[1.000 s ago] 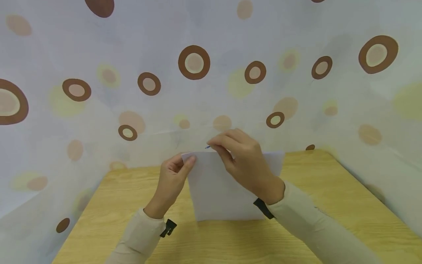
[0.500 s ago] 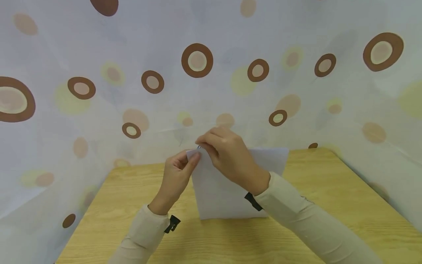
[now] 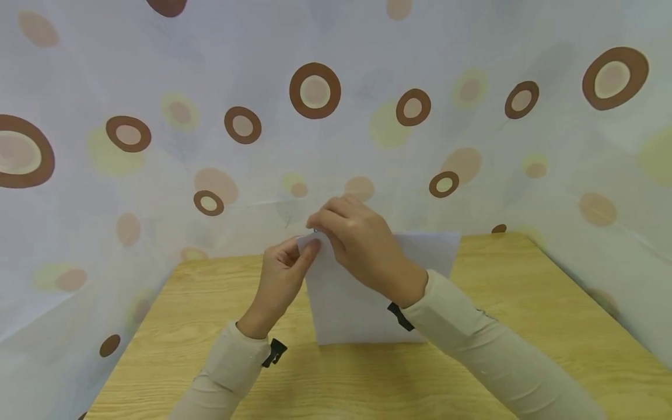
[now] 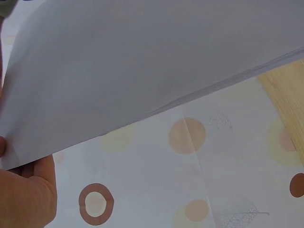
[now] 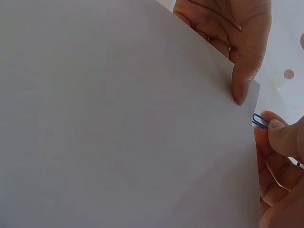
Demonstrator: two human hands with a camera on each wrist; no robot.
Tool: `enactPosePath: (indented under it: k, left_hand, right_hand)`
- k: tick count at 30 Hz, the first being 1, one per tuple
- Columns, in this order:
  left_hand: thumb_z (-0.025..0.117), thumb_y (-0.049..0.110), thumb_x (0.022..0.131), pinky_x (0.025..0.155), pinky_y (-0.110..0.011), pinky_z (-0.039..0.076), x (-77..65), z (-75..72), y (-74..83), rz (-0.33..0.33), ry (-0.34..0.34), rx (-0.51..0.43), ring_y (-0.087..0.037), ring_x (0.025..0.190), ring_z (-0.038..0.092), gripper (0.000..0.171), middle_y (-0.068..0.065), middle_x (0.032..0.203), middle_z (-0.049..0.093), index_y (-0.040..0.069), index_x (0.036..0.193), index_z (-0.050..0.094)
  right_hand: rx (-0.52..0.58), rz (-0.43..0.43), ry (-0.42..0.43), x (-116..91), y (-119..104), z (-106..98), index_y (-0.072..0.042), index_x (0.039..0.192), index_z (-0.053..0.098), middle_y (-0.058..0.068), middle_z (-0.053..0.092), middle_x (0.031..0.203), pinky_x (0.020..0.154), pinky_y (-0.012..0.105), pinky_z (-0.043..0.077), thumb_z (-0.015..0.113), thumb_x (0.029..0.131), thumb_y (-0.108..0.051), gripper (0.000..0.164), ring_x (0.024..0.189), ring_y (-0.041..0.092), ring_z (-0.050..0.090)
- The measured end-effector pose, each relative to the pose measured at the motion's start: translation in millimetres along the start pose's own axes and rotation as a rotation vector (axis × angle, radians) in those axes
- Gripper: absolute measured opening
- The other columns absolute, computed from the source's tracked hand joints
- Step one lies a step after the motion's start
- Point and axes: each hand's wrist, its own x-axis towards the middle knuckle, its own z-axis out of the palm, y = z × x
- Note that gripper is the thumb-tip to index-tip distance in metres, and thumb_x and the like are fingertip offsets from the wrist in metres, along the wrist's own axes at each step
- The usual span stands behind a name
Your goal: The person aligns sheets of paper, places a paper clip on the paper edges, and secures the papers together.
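Note:
A stack of white paper sheets (image 3: 362,297) stands upright over the table, its layered edge showing in the left wrist view. At its upper left corner my left hand (image 3: 280,277) pinches the sheets, thumb on the near face and fingers behind. My right hand (image 3: 362,245) is at the top edge beside that corner. Between its thumb and finger it pinches a blue paper clip (image 5: 261,120), whose looped end touches the paper's edge in the right wrist view. Whether the clip has slid over the sheets I cannot tell.
A wood-grain table (image 3: 210,315) lies beneath the hands. Behind it and at both sides hangs a pale sheet (image 3: 346,146) printed with brown and yellow circles. Each sleeve carries a black strap buckle (image 3: 274,353) at the wrist.
My right hand has moved left along the paper's top edge, bringing the paper clip to the corner beside my left thumb. My left hand keeps its grip on the paper.

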Motion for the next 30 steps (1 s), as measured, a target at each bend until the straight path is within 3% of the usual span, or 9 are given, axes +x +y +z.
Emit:
enactPosePath:
  k: [7, 16, 24, 30]
  left_hand:
    - [0.054, 0.014, 0.089, 0.051, -0.026, 0.042, 2.9, 2.4, -1.0, 0.014, 0.003, -0.031, -0.017, 0.057, 0.048, 0.02, -0.007, 0.058, 0.046, -0.003, 0.085, 0.063]
    - [0.055, 0.016, 0.089, 0.042, -0.025, 0.028, -1.8, -2.7, -3.2, 0.021, 0.015, 0.051, -0.009, 0.045, 0.029, 0.018, 0.001, 0.05, 0.032, 0.001, 0.087, 0.065]
    - [0.053, 0.013, 0.09, 0.048, -0.024, 0.036, -6.1, -5.6, -1.2, -0.028, 0.012, 0.015, -0.01, 0.051, 0.037, 0.018, 0.002, 0.053, 0.035, -0.001, 0.086, 0.064]
    - [0.054, 0.01, 0.089, 0.045, -0.025, 0.03, -5.6, -3.7, -2.0, -0.026, 0.018, 0.0, -0.01, 0.05, 0.032, 0.016, 0.001, 0.053, 0.032, -0.002, 0.08, 0.062]
  right_hand:
    - [-0.04, -0.038, -0.03, 3, -1, -6, -0.011, 0.086, 0.064, -0.002, 0.058, 0.084, 0.075, 0.022, 0.043, 0.057, 0.08, 0.008, 0.021, 0.082, 0.013, 0.05]
    - [-0.024, 0.009, -0.099, 1, -4, -2, -0.012, 0.087, 0.064, -0.004, 0.058, 0.085, 0.072, 0.02, 0.044, 0.059, 0.08, 0.005, 0.019, 0.081, 0.011, 0.049]
    - [-0.059, 0.014, -0.05, -6, -5, 6, -0.012, 0.102, 0.062, -0.002, 0.06, 0.09, 0.071, 0.022, 0.045, 0.062, 0.082, -0.005, 0.021, 0.081, 0.012, 0.053]
    - [-0.175, -0.041, 0.02, -13, 0, 6, -0.011, 0.102, 0.061, -0.001, 0.062, 0.085, 0.067, 0.026, 0.046, 0.057, 0.085, -0.005, 0.018, 0.075, 0.014, 0.056]
